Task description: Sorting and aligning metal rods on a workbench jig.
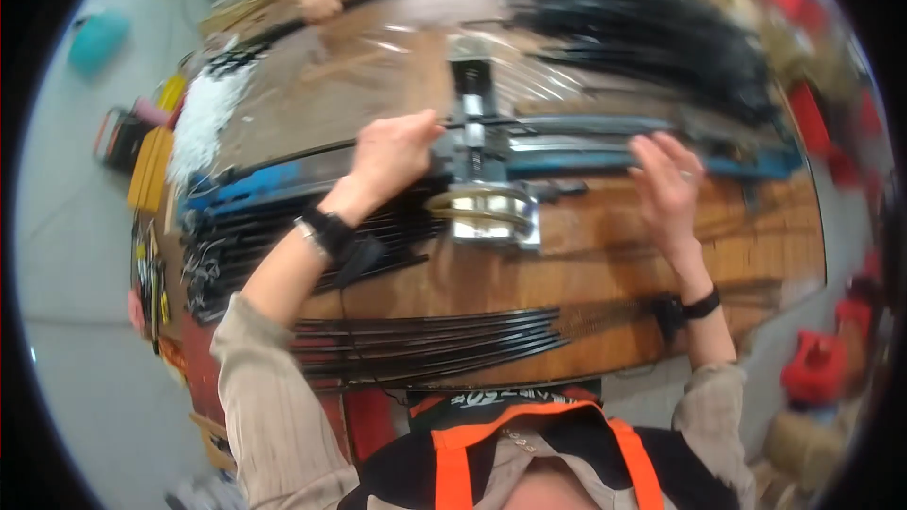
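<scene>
Closed in a pinch, my left hand (397, 146) grips a thin black rod (326, 151). The rod runs out to the left of the hand and seems to reach a metal clamping fixture (474, 146) on the right. At the fixture's near end sits a bright metal block with a curved brass-coloured lever (482, 212). My right hand (669, 189) hovers over the right side of the table, fingers bent and slightly apart, with nothing seen in them. Just beyond it lies a long metal rail (586, 144) with blue parts. Motion blurs both hands a little.
Several black rods (293, 246) lie left of the fixture, and another bundle (435, 345) lies along the near edge of the wooden table (586, 274). Black strips (652, 28) are heaped at the far right. Across the table, a co-worker's hand (321, 6) holds a dark rod.
</scene>
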